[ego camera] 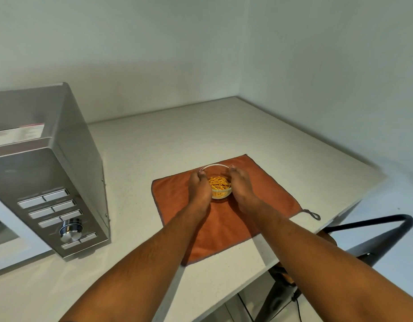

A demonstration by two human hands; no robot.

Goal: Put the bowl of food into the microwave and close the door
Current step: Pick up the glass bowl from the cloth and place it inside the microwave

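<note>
Clear glass bowl (215, 180) of orange food strips (219, 185), upright, cupped between left hand (199, 188) and right hand (241, 187). Steel microwave (47, 173) well left of the left hand.

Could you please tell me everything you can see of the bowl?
The bowl is small, round and clear, glass by the look, holding orange strips of food. It sits upright on an orange cloth on the counter, to the right of the microwave. The left hand and right hand cup its sides, thumbs at the rim.
</note>
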